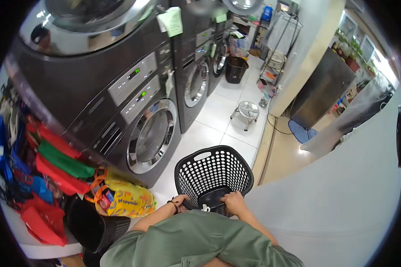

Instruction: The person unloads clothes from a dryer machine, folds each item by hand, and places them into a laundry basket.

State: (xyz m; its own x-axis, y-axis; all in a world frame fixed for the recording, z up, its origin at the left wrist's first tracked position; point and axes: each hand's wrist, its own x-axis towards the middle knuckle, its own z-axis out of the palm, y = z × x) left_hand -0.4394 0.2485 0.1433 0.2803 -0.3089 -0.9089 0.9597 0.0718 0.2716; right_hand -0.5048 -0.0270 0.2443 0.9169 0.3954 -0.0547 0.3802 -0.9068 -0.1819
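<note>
A black plastic laundry basket (pixel 231 163) with rows of round holes is held close in front of my body, its opening facing up toward me. At its near left side, my left hand (pixel 181 203), with a dark bracelet at the wrist, is closed on the rim. My right hand (pixel 234 203) grips the near rim farther right, fingers curled over the edge. The basket's dark inner bottom shows, with no clothes visible on it. A small white bit lies at the near rim between my hands; I cannot make out what it is.
Dark stacked washing machines (pixel 152 135) with round doors line the left. A yellow bag (pixel 131 198) and red bags (pixel 42 218) crowd the lower left. Ahead stand a metal stool (pixel 246 111), another black basket (pixel 236 70) and a wire rack (pixel 278 55). A white surface (pixel 334 196) lies right.
</note>
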